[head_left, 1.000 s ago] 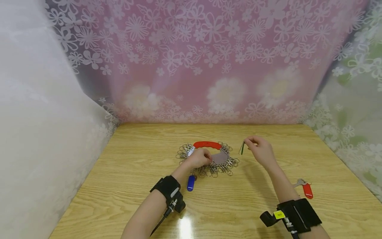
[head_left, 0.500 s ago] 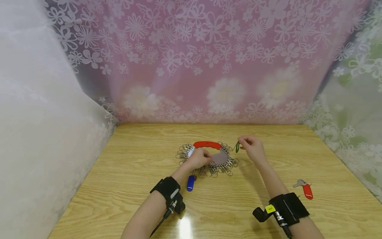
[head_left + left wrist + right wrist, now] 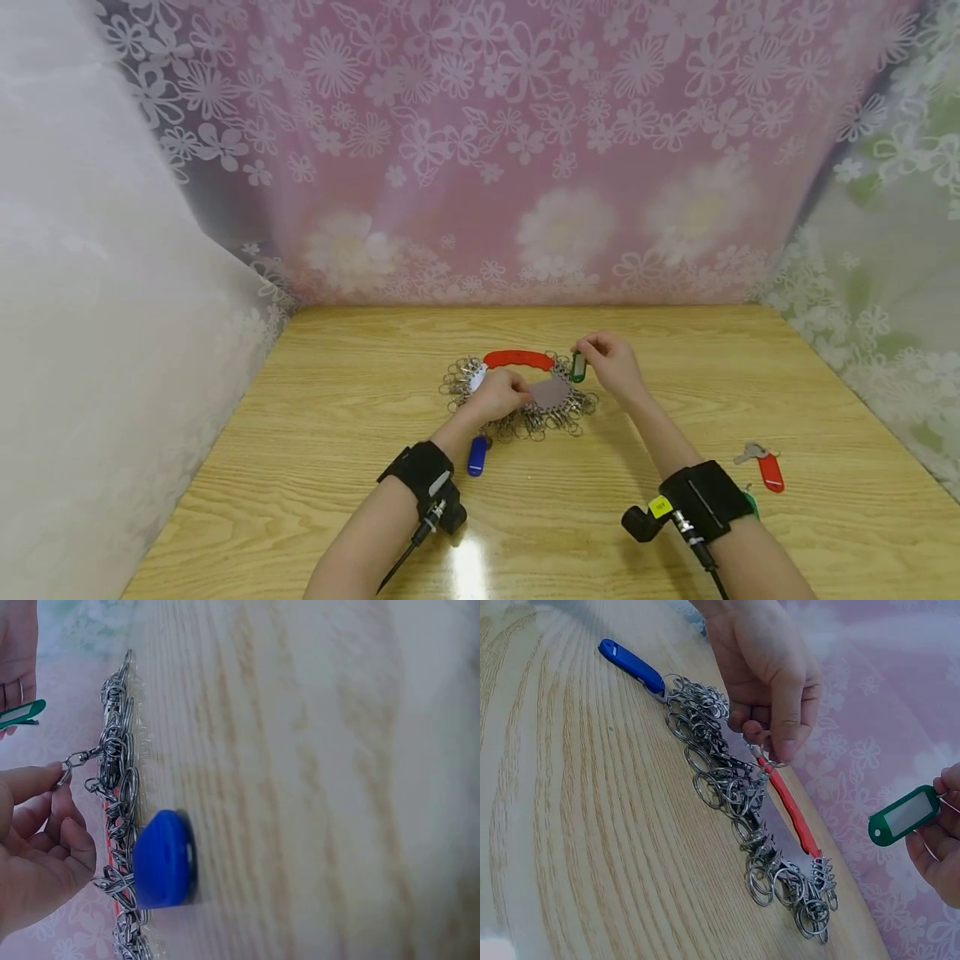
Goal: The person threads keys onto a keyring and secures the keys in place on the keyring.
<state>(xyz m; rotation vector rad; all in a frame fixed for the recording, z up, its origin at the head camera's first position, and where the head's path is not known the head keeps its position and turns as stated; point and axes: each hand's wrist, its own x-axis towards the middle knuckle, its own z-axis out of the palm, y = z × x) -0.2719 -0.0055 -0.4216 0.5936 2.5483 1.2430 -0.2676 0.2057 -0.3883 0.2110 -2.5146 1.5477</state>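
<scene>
A metal plate (image 3: 551,394) with a red handle (image 3: 518,359) lies on the table, its edge lined with many clipped key rings. My left hand (image 3: 501,396) is over its middle; in the left wrist view, thumb and finger of that hand (image 3: 45,847) pinch one ring (image 3: 66,774) lifted from the row. Beside the plate's right end, my right hand (image 3: 613,364) holds a green tag (image 3: 578,367) hanging from its fingertips. The right wrist view shows this tag (image 3: 904,816) with its pale label facing the camera. A blue tag (image 3: 477,456) lies at the plate's near side.
On the table's right are a key (image 3: 751,452) with a red tag (image 3: 771,472) and, partly behind the right wrist strap, another green item (image 3: 752,503). Floral cloth (image 3: 562,275) hangs behind the table, with a pale sheet (image 3: 112,333) on the left.
My right hand has moved left, bringing the green tag close to the plate's right end, and the tag has turned its face to view. My left hand has stayed almost still.
</scene>
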